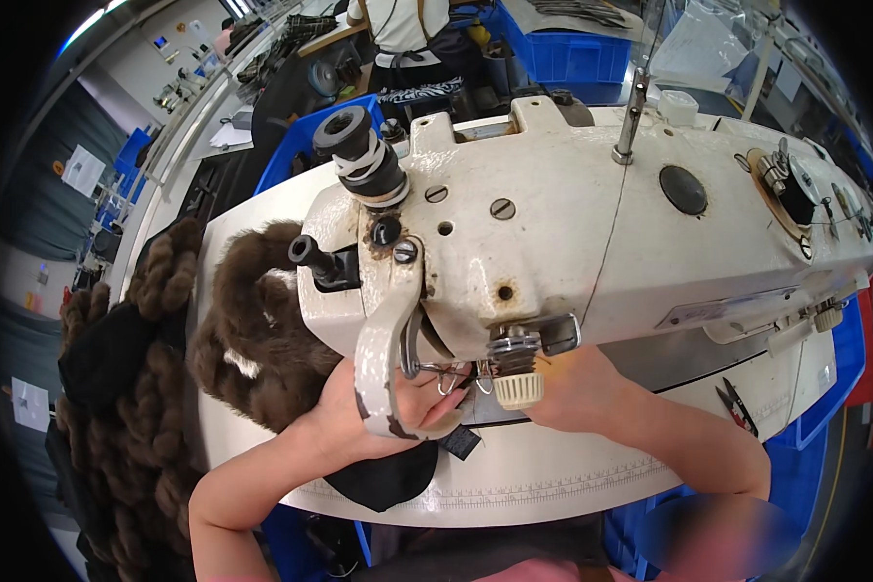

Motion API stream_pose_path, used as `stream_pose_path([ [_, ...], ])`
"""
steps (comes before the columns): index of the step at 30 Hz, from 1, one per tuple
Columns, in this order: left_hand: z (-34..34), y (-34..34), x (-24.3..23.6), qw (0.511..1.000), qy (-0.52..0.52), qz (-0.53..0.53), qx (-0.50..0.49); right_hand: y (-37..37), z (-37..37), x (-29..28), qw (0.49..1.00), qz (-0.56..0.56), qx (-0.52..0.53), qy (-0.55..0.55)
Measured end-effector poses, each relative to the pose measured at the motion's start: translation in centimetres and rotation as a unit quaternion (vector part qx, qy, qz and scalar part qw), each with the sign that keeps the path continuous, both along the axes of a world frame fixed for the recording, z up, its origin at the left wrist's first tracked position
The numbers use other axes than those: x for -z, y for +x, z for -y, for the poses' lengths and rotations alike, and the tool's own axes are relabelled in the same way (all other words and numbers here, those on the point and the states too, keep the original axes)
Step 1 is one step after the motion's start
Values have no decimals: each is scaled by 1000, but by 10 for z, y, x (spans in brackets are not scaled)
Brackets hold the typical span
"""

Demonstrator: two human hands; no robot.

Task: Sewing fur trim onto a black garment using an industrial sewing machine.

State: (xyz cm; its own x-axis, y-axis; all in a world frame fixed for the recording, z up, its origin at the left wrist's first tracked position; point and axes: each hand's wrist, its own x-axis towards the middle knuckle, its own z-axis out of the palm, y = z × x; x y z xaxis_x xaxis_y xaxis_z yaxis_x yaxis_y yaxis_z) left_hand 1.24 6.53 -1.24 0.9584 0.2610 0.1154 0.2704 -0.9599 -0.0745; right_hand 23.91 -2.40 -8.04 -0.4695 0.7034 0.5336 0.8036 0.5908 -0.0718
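Best to support the brown fur piece (283,383), lying near the left edge of the surface (553,475), so as not to drag at the sewing machine (572,223). Guide gently with left hand (414,396) and right hand (569,383), fingers well clear of the stitching spot. Cannot tell the fingers' grip, clamped or apart: mostly hidden behind the sewing machine. Smooth the dark cloth (388,478) near the front edge; leave the snips (737,405) toward the front right corner.

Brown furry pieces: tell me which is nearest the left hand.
The furry piece lying on the white tabletop, just beside the left hand; the other furry pieces are heaped farther off, left of that tabletop.
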Motion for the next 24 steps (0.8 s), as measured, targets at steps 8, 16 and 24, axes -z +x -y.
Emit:
stream_pose_path([
  [8,0,0,1,998,-54,28,-17,-1,-4,1,996,-65,47,27],
  [16,8,5,-4,994,-51,88,-41,1,-3,12,1000,2,31,4],
  [24,3,5,-8,996,-16,85,-26,0,-3,18,999,8,37,-21],
])
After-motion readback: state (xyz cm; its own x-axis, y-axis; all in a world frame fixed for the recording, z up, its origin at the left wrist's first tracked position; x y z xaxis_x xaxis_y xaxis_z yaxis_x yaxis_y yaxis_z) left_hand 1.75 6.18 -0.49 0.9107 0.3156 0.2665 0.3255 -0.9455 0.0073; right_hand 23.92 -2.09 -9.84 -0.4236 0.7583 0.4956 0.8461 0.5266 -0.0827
